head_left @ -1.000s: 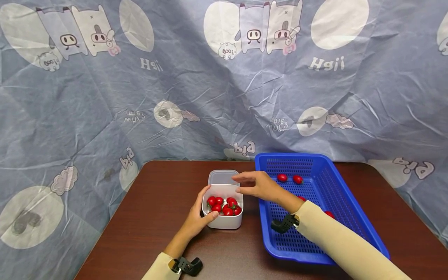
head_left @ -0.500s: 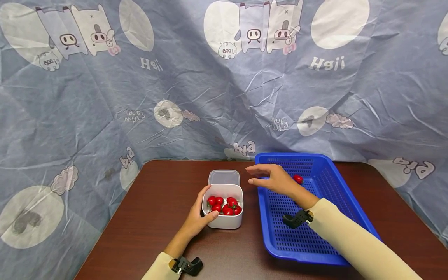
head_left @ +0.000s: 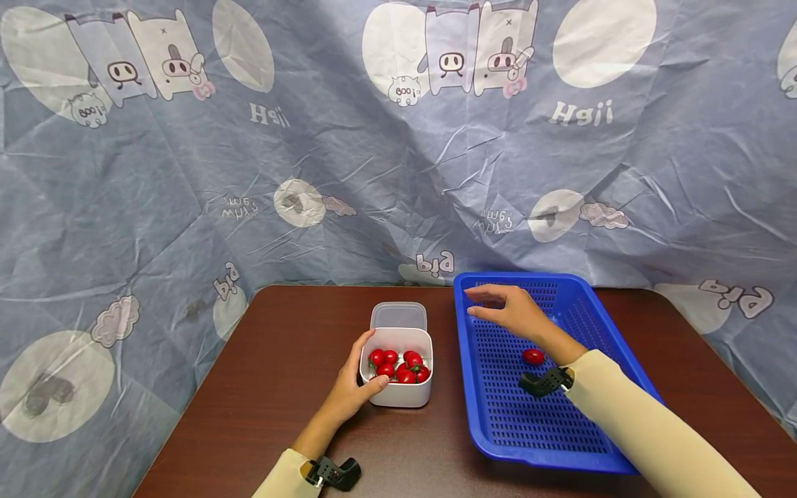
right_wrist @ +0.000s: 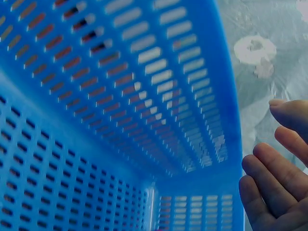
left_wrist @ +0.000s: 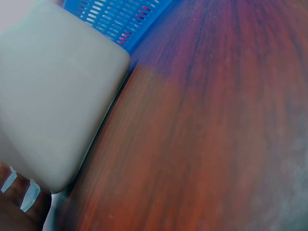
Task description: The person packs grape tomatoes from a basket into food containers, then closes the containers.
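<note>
Head view: the left hand (head_left: 350,382) grips the white box (head_left: 400,395) at its left side, thumb at the near rim. Tomatoes (head_left: 405,376) lie inside; a lid (head_left: 399,315) sits just behind on the bench (head_left: 305,332). The right hand (head_left: 513,311), thumb and fingers parted around nothing, hangs over the blue basket (head_left: 470,387), where one tomato (head_left: 533,357) shows.

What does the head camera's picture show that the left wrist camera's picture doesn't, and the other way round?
Only the head view shows the right hand, the tomatoes inside the white box and the cream sleeves.
Only the left wrist view shows red spots through slots in the side of the blue basket.
Both share the white box, the blue basket, the table and part of the left hand.
</note>
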Demonstrator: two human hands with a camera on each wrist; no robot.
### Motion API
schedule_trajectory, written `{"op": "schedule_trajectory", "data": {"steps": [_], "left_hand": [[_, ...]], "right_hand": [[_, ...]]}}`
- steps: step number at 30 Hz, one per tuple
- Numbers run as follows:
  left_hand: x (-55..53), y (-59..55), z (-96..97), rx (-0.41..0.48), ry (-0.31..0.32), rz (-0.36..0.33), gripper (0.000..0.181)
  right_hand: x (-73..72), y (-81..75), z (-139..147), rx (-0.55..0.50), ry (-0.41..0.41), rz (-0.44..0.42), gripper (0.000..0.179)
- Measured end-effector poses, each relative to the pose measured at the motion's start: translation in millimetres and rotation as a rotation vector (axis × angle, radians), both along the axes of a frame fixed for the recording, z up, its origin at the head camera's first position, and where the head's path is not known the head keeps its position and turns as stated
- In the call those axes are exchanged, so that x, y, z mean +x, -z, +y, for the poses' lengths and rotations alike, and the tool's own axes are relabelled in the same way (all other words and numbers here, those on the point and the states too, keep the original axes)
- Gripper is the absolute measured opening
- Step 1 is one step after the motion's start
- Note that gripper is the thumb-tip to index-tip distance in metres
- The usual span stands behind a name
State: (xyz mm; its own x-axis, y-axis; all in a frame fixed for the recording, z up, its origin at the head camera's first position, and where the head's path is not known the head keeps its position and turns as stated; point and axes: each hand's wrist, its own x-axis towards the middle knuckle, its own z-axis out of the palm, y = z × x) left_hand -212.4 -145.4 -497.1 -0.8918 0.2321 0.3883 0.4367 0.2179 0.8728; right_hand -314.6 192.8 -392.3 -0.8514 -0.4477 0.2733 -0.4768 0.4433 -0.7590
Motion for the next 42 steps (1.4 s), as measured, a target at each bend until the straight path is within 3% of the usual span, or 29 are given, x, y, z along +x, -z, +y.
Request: {"op": "schedule_trajectory", "data": {"steps": [3,5,12,18,29,37,42], "left_hand": [[-7.6,14.5,-2.8,-0.01,-0.015,0.005,0.081],[-9.2,17.8,-4.2,-0.018,-0.019,0.01,0.081],[-9.0,18.9,-5.7,-0.019,-0.016,0.01,0.08],[-7.7,18.0,-5.6,-0.018,-0.017,0.001,0.08],[-3.6,5.5,-2.0,0.02,0.011,0.004,0.08],[-7.9,16.1,-3.9,-0.012,-0.011,-0.001,0.081],[-8.2,17.0,-3.6,0.003,0.002,-0.006,0.081]], "right_hand": [[-5.7,3.7,7,0.007,0.03,-0.003,0.044],[-9.5,6.2,11,0.015,0.048,0.001,0.044],[-18.9,14.0,24,0.121,0.156,0.044,0.043],[-24.6,21.0,36,0.203,0.219,0.009,0.045],[-30.5,32.3,47,0.236,0.211,-0.001,0.043],[-31.5,41.5,49,0.269,0.204,0.015,0.042],[-31.7,43.9,51,0.298,0.205,-0.012,0.042]]}}
